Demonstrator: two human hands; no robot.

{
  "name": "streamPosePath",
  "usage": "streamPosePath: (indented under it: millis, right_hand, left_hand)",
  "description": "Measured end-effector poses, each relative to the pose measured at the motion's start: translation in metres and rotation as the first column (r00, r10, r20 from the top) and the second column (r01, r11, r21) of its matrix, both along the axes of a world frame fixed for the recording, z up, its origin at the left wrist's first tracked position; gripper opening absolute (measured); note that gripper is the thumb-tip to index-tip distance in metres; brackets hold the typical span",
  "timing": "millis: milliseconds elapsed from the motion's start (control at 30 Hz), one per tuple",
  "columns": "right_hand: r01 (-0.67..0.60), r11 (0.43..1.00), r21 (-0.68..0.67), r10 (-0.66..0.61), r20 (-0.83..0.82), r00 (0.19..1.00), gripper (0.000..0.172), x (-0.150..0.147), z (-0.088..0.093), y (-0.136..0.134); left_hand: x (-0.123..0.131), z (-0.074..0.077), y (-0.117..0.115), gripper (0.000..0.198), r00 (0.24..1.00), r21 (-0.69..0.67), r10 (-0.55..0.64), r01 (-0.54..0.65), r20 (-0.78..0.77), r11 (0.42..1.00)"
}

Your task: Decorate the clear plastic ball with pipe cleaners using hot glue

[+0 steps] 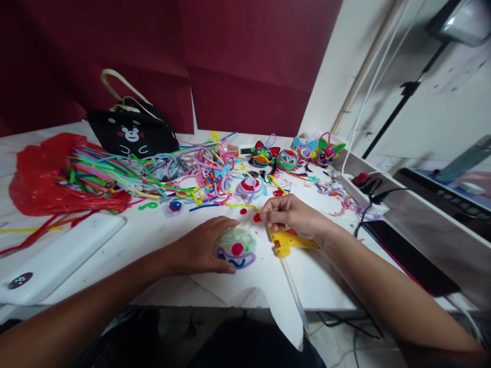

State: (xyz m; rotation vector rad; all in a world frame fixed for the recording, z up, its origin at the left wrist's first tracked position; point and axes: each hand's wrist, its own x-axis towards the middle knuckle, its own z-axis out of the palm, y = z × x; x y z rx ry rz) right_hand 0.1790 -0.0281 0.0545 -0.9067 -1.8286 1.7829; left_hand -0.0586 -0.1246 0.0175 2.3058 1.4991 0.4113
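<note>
My left hand [205,245] is wrapped round the side of a decorated ball [240,239], its thumb low and fingers over the top. Green and purple pipe-cleaner strips and a round red spot cover the ball. Between the thumb and fingertips of my right hand [284,212] is a small red disc [257,217], just above the white table. Another red disc [243,211] lies to its left. A yellow glue gun [286,242] lies under my right wrist, a clear glue stick [293,286] extending from it towards the table's front edge.
Loose pipe cleaners [215,171] and a red plastic bag [34,179] spread across the back left, before a black tote bag [130,133]. Several finished balls [287,159] stand at the back. A white power bank [65,258] lies left, a phone [408,255] right, near cables.
</note>
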Motion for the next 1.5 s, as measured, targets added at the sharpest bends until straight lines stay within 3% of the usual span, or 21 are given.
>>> streamPosePath:
  millis: [233,500,733,1033,1200,1500]
  right_hand:
    - [-0.047,0.999,-0.009,0.047,0.017,0.999,0.019,-0.004,-0.003,0.002]
    - [-0.07,0.997,-0.026,0.071,0.044,0.996,0.024,-0.005,-0.002,-0.005]
    - [-0.105,0.993,-0.055,0.107,0.044,0.993,0.023,-0.002,0.0,-0.015]
    - [0.063,0.994,-0.091,-0.07,-0.077,0.995,0.021,-0.005,0.001,-0.018]
    - [0.125,0.991,-0.053,-0.131,-0.133,0.982,0.028,-0.003,-0.001,-0.015]
    - [0.202,0.979,0.007,-0.201,-0.093,0.975,0.024,-0.003,-0.003,-0.014]
  left_hand:
    - [0.0,-0.011,0.005,0.098,0.998,0.046,-0.061,0.062,-0.034,0.997]
    - [0.001,-0.015,0.01,0.083,0.993,0.096,-0.12,0.119,0.009,0.988]
    - [0.004,-0.012,0.006,0.079,0.995,0.202,-0.098,0.096,-0.001,0.975]
    - [0.008,-0.003,0.016,0.069,0.997,0.529,-0.07,0.043,0.031,0.848]
    - [0.016,-0.003,0.028,0.066,0.998,0.597,-0.059,0.035,0.021,0.802]
    - [0.023,-0.005,0.039,0.07,0.997,0.67,-0.064,0.07,-0.033,0.739]
